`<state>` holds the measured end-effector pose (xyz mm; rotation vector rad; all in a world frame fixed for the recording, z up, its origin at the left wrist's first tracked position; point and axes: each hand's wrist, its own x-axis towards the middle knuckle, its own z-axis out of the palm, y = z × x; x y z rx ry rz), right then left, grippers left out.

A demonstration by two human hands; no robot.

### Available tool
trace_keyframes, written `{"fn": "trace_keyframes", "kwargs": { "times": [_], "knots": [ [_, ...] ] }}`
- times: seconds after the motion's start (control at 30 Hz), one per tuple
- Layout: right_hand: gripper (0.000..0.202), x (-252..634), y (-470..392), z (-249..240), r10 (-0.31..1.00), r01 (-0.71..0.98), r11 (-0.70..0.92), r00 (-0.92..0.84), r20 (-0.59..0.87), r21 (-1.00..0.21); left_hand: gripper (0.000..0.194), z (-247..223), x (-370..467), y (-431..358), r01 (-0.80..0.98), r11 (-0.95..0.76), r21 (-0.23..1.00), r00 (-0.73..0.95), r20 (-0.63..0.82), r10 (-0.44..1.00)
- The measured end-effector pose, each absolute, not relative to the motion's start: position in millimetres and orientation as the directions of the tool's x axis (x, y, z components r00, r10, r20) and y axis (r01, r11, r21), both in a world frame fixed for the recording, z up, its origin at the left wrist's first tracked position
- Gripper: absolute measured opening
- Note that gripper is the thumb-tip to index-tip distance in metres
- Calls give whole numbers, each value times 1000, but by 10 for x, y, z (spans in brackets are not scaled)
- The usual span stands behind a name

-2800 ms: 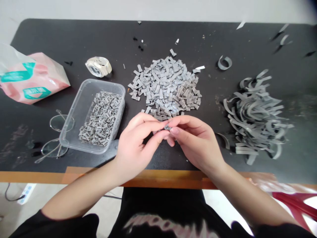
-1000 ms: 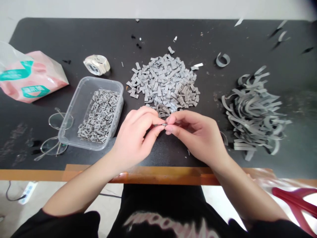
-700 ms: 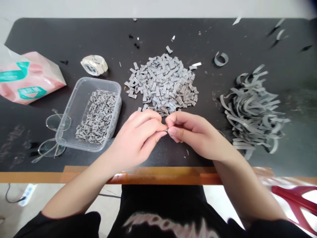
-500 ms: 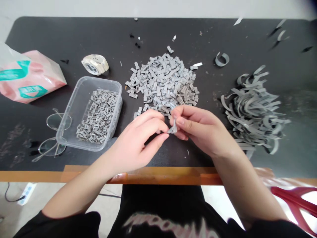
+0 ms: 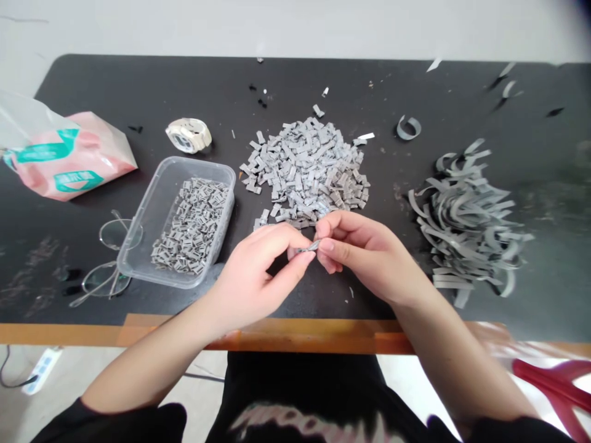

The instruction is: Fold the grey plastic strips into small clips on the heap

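Note:
Close to the table's front edge, a small grey strip [image 5: 308,247] is pinched between the fingertips of both hands. My left hand [image 5: 265,267] grips its left end with thumb and forefinger. On the other end, the thumb and curled fingers of my right hand [image 5: 369,255] are closed. Fingers hide much of the strip, and whether a buckle is on it I cannot tell. Just beyond the hands lies a heap of short folded grey pieces [image 5: 305,160]. Left of them, small grey buckles [image 5: 191,224] fill part of a clear plastic box [image 5: 141,212]. Loose grey strips [image 5: 466,215] are piled at the right.
A white wristwatch [image 5: 188,135] lies behind the box, and glasses [image 5: 106,280] lie beside it. A pink and white packet [image 5: 87,157] stands at the far left. One curled strip [image 5: 409,128] rests at the back right. Red scissors-like handles [image 5: 554,381] appear at the lower right.
The strip, bent upright between the fingers before, now lies flatter between both hands. My left fingertips have closed on it. The whole view has shifted slightly.

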<state>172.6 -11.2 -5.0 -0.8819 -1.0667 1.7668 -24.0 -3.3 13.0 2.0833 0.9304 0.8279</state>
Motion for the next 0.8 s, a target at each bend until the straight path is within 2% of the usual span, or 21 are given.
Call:
{"fn": "trace_keyframes", "kwargs": {
  "times": [0.1, 0.33, 0.57, 0.7, 0.8],
  "knots": [
    [9, 1718, -106, -25, 947, -289, -188, -307, -95, -939, 13, 126, -246, -18, 364, -492, 791, 531, 258, 807],
    [9, 1721, -123, -30, 978, -12, -57, -203, -53, -998, 17, 95, -241, 24, 452, -401, 797, 494, 151, 856],
    [17, 1721, -90, -112, 944, 159, 49, -329, -7, -986, 26, 112, -238, 77, 542, -339, 769, 533, -3, 846],
    [25, 1667, -121, -184, 927, 290, 146, -373, 29, -946, 31, 101, -242, 87, 481, -342, 808, 618, -35, 786],
    [30, 1617, -146, -241, 930, 353, 181, -366, 43, -918, 34, 56, -236, 50, 466, -310, 829, 613, -49, 788]
  ]
}}
